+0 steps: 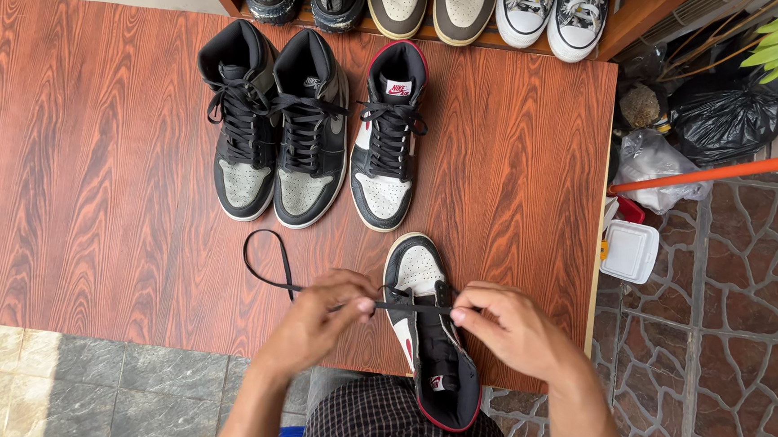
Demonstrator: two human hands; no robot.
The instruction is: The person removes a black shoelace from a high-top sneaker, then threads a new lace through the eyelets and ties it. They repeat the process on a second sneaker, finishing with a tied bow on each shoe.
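Observation:
A black, white and red high-top sneaker point(423, 275) lies at the near edge of the wood-grain table point(87, 155), toe pointing away from me. My left hand point(320, 318) pinches a black shoelace point(265, 260) that loops out to the left on the table. My right hand point(504, 329) pinches the same lace on the sneaker's right side, stretched taut across the eyelets. A matching sneaker point(386, 146) stands farther back, laced.
A pair of black and grey high-tops point(273, 126) stands left of the matching sneaker. More shoes point(460, 7) line a shelf beyond the table. To the right are a white plastic box point(630, 251), bags point(724, 117) and an orange pole point(716, 171) over stone paving.

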